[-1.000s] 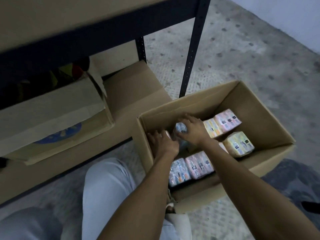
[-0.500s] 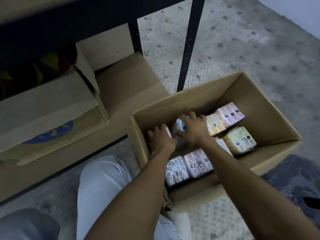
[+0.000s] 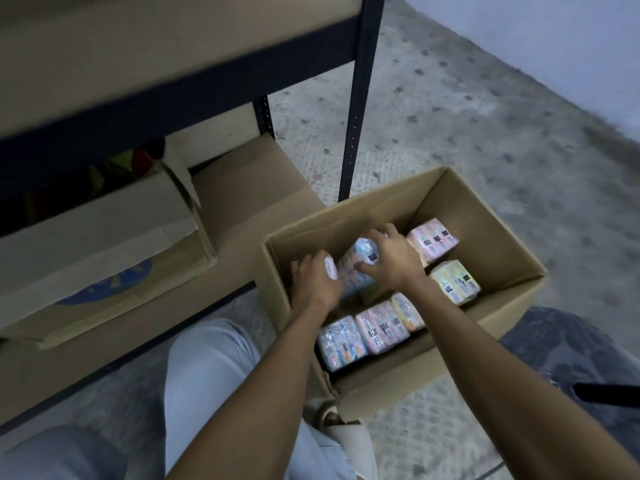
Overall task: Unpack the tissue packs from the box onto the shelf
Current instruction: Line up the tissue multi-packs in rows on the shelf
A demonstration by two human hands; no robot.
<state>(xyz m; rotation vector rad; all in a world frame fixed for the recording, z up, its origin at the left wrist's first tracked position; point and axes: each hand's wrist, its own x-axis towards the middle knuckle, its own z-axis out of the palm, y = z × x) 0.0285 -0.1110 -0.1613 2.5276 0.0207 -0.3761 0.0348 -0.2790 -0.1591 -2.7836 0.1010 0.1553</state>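
An open cardboard box [image 3: 502, 233] stands on the floor in front of me, holding several tissue packs. Both hands are inside it at its left end, around a blue tissue pack [image 3: 358, 263]. My right hand [image 3: 391, 258] grips that pack from its right side, fingers curled over its top. My left hand [image 3: 313, 282] holds its left end, where white wrapping shows. A pink pack [image 3: 433, 240] and a yellow pack [image 3: 455, 282] lie at the right. A blue pack [image 3: 341, 342] and a pink pack [image 3: 379, 327] stand along the near wall.
The low shelf board [image 3: 249, 188] runs left of the box, under a dark metal frame with an upright post [image 3: 356, 109]. A second cardboard box [image 3: 104, 247] with open flaps sits on that shelf. My knee in light trousers [image 3: 211, 375] is below.
The blue pack has risen and tipped up between my hands, and both hands have shifted a little upward in the box. The camera view has shifted slightly.
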